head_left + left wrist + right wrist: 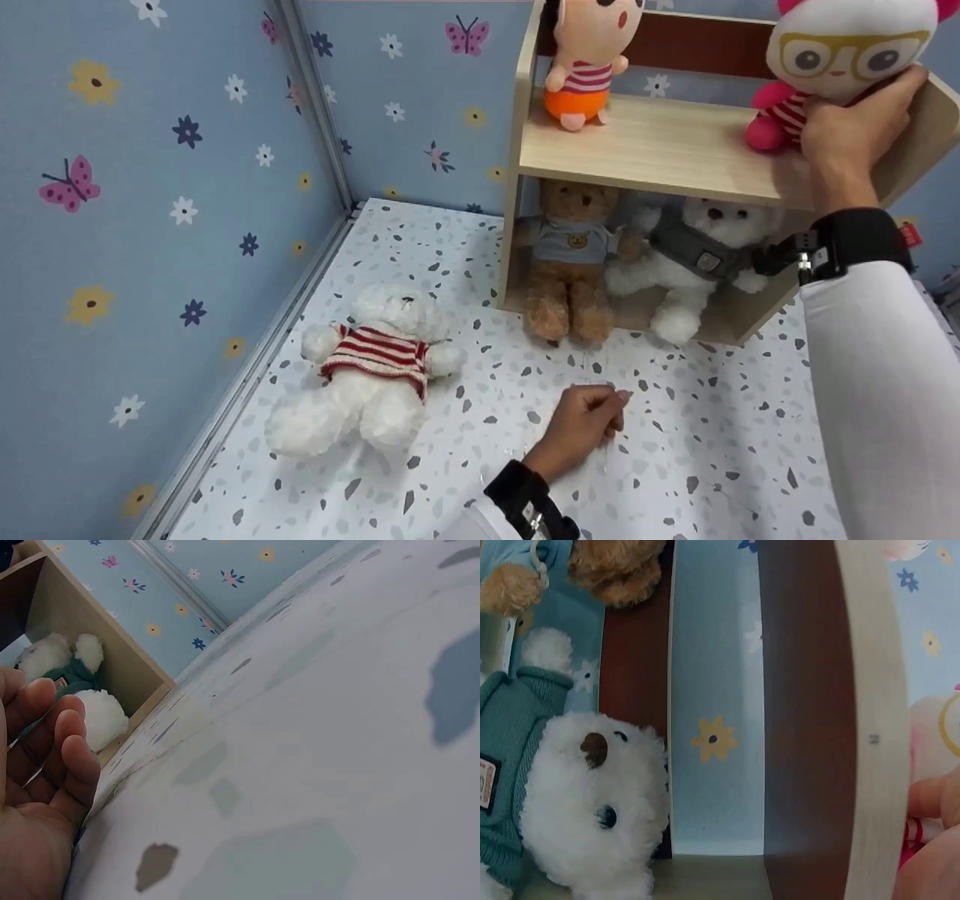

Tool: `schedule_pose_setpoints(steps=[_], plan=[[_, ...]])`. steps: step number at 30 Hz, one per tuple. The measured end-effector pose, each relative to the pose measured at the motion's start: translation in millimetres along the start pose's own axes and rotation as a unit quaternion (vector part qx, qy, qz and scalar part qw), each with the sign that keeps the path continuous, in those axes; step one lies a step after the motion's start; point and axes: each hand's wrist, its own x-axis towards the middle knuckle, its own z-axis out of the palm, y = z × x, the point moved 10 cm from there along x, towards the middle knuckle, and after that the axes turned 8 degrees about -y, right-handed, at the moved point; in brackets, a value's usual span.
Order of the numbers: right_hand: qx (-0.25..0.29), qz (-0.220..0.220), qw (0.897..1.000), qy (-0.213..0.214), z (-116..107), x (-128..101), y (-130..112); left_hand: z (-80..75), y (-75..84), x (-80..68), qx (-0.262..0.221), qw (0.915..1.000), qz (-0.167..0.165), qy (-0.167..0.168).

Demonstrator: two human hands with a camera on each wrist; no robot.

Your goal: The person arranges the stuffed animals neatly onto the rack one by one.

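Head view: right hand [855, 127] gripped pink goggle-eyed plush doll [840, 56] at two o'clock on wooden shelf [660, 150]; best seated upright, clear of the edge. Left hand [589, 420] loosely curled, empty, at six on tabletop [712, 450].

Left wrist view: fingers [71, 757] relaxed.

Right wrist view: white teddy [592, 817] below.

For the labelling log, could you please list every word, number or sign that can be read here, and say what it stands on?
None can be read.
Patch on the white bear's grey-green sweater: too small and blurred.
Red tag beside the shelf: too small.
Round badge on the brown bear's blue shirt: no lettering legible.
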Motion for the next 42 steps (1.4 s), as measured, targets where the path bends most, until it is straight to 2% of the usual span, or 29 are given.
schedule_pose_setpoints(steps=[5,8,12,15,23,32,42], plan=[[-0.044,0.03,0.998,-0.023,5,8,7,0.7,-0.4,-0.3,-0.004,1.0,-0.009,0.0],[-0.065,0.045,0.996,-0.051,9,11,15,1.6,-1.2,-0.1,-0.004,0.9999,-0.012,-0.002],[-0.072,0.074,0.989,-0.111,19,13,32,4.3,-3.8,-0.1,-0.008,0.9999,-0.013,-0.006],[-0.07,0.095,0.985,-0.129,23,14,41,5.8,-5.7,-1.0,-0.014,0.9997,-0.015,-0.01],[-0.066,0.091,0.987,-0.113,18,5,38,4.5,-4.0,-0.9,-0.017,0.9997,-0.014,-0.009],[-0.098,0.084,0.99,-0.06,12,0,35,3.9,-3.6,-0.4,-0.012,0.9997,-0.019,-0.002],[-0.144,0.09,0.984,-0.06,11,-12,40,2.4,-6.6,-0.4,-0.012,0.9997,-0.023,-0.003]])
